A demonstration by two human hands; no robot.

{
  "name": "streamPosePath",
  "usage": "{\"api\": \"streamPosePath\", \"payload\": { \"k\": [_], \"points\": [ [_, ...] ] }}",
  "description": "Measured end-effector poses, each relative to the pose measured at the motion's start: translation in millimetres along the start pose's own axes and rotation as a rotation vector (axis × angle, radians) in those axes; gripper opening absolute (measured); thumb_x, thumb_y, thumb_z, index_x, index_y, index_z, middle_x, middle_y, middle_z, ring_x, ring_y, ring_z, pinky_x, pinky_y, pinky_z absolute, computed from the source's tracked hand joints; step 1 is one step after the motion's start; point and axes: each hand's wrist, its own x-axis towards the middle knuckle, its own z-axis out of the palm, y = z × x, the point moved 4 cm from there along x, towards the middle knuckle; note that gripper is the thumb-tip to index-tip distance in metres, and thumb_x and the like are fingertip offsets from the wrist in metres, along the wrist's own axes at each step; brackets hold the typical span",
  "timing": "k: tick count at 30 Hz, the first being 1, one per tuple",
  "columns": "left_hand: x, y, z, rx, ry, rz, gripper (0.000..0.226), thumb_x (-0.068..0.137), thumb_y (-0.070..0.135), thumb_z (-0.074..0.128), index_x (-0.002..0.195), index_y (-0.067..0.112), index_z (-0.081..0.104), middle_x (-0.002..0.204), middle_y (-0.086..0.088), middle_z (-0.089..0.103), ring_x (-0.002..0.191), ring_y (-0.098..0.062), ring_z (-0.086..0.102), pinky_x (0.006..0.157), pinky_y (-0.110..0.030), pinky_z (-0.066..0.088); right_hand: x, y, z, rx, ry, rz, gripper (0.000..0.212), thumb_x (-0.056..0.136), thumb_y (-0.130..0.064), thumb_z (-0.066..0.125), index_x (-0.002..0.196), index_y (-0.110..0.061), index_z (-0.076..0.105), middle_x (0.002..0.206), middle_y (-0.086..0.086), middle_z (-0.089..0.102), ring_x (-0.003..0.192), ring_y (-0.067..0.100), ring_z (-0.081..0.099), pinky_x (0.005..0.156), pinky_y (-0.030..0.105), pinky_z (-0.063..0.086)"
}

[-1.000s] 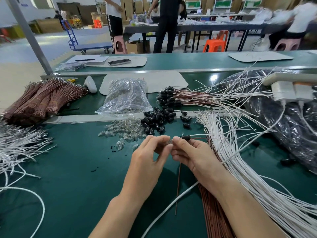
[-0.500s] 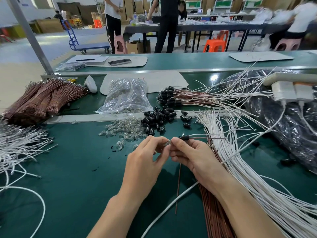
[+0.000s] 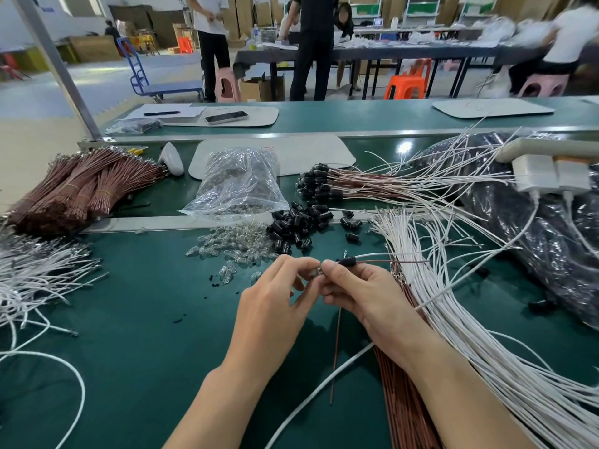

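My left hand point(image 3: 275, 299) and my right hand point(image 3: 359, 293) meet fingertip to fingertip above the green table point(image 3: 136, 351). Between them sits a small clear bulb point(image 3: 316, 273), which my left fingers pinch. My right thumb and fingers pinch a black socket point(image 3: 346, 261) with a white and a brown wire running off to the right. Just beyond the hands lie a pile of clear bulbs point(image 3: 236, 244) and a pile of black sockets point(image 3: 295, 226).
White wires point(image 3: 453, 319) fan over the table on the right, above brown wires point(image 3: 405, 409). A clear bag of bulbs point(image 3: 240, 184), finished socket leads point(image 3: 324, 186), brown wire bundles point(image 3: 81, 189) and white wires point(image 3: 35, 277) lie around. People stand at far tables.
The hands have stayed almost in place; the fingertips have shifted slightly around the bulb and socket. A person in the background has stepped a little.
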Motion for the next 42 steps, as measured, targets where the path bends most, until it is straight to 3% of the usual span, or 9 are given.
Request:
{"api": "streamPosePath", "payload": {
  "k": [5, 11, 15, 18, 21, 28, 33, 42],
  "points": [
    [0.1, 0.3, 0.5, -0.02, 0.029, 0.005, 0.01, 0.094, 0.031, 0.066, 0.104, 0.03, 0.064, 0.093, 0.017, 0.06, 0.079, 0.001, 0.058, 0.064, -0.03, 0.052, -1.2, -1.1, 1.2, 0.001, -0.025, -0.001, 0.033, 0.067, -0.048, 0.079, 0.081, -0.018, 0.082, 0.087, 0.007, 0.077, 0.077, 0.015, 0.071, 0.069, 0.021, 0.056],
    [2.2, -6.1, -2.7, -0.129, 0.121, -0.081, 0.008, 0.095, 0.037, 0.062, 0.102, 0.04, 0.06, 0.093, 0.018, 0.063, 0.078, -0.008, 0.062, 0.07, -0.021, 0.049, 1.5, -5.3, -2.6, 0.11, 0.07, 0.008, 0.057, 0.078, -0.055, 0.067, 0.105, -0.005, 0.07, 0.097, 0.017, 0.077, 0.074, 0.019, 0.072, 0.063, 0.024, 0.058],
    [2.0, -9.1, -0.8, -0.129, 0.106, -0.098, 0.013, 0.097, 0.033, 0.065, 0.101, 0.043, 0.059, 0.094, 0.02, 0.063, 0.081, -0.009, 0.062, 0.07, -0.018, 0.048, 2.6, -6.5, -5.3, 0.194, 0.108, 0.005, 0.045, 0.085, -0.043, 0.062, 0.108, -0.006, 0.071, 0.09, 0.014, 0.077, 0.069, 0.016, 0.071, 0.061, 0.024, 0.058],
    [1.6, -10.2, 1.6, -0.127, 0.09, -0.097, 0.008, 0.096, 0.038, 0.063, 0.101, 0.042, 0.059, 0.093, 0.02, 0.063, 0.08, -0.01, 0.062, 0.07, -0.021, 0.049, 1.0, -4.4, -5.2, 0.161, 0.091, 0.014, 0.029, 0.092, -0.034, 0.062, 0.101, -0.011, 0.077, 0.092, 0.012, 0.076, 0.072, 0.015, 0.07, 0.063, 0.024, 0.058],
    [1.5, -9.5, 3.4, -0.13, 0.068, -0.081, 0.008, 0.095, 0.044, 0.058, 0.102, 0.041, 0.059, 0.092, 0.019, 0.064, 0.078, -0.013, 0.062, 0.069, -0.025, 0.05, -0.8, -4.2, -3.8, 0.1, 0.074, 0.011, 0.027, 0.099, -0.03, 0.059, 0.097, -0.014, 0.08, 0.094, 0.011, 0.076, 0.075, 0.016, 0.07, 0.065, 0.025, 0.057],
    [1.5, -9.5, 4.4, -0.156, 0.037, -0.096, 0.012, 0.095, 0.033, 0.066, 0.104, 0.04, 0.063, 0.092, 0.02, 0.066, 0.081, -0.01, 0.064, 0.07, -0.022, 0.05, -1.7, -3.3, -0.6, 0.068, 0.056, -0.003, 0.027, 0.097, -0.03, 0.06, 0.093, -0.014, 0.081, 0.091, 0.011, 0.077, 0.075, 0.015, 0.07, 0.066, 0.024, 0.058],
    [1.6, -11.4, 3.6, -0.18, 0.02, -0.131, 0.013, 0.092, 0.023, 0.072, 0.104, 0.028, 0.07, 0.09, 0.019, 0.07, 0.083, -0.007, 0.066, 0.072, -0.019, 0.05, -2.0, -3.0, 0.5, 0.014, 0.028, -0.027, 0.029, 0.082, -0.044, 0.069, 0.093, -0.02, 0.082, 0.091, 0.009, 0.077, 0.078, 0.015, 0.071, 0.069, 0.024, 0.057],
    [2.3, -12.3, 2.8, -0.247, -0.012, -0.158, 0.031, 0.089, 0.016, 0.075, 0.1, 0.044, 0.067, 0.089, 0.023, 0.07, 0.08, -0.004, 0.068, 0.071, -0.013, 0.049, -2.1, -0.9, -1.3, -0.049, -0.027, -0.046, 0.033, 0.083, -0.045, 0.071, 0.1, -0.019, 0.08, 0.098, 0.011, 0.077, 0.086, 0.018, 0.073, 0.073, 0.026, 0.057]
  ]
}}
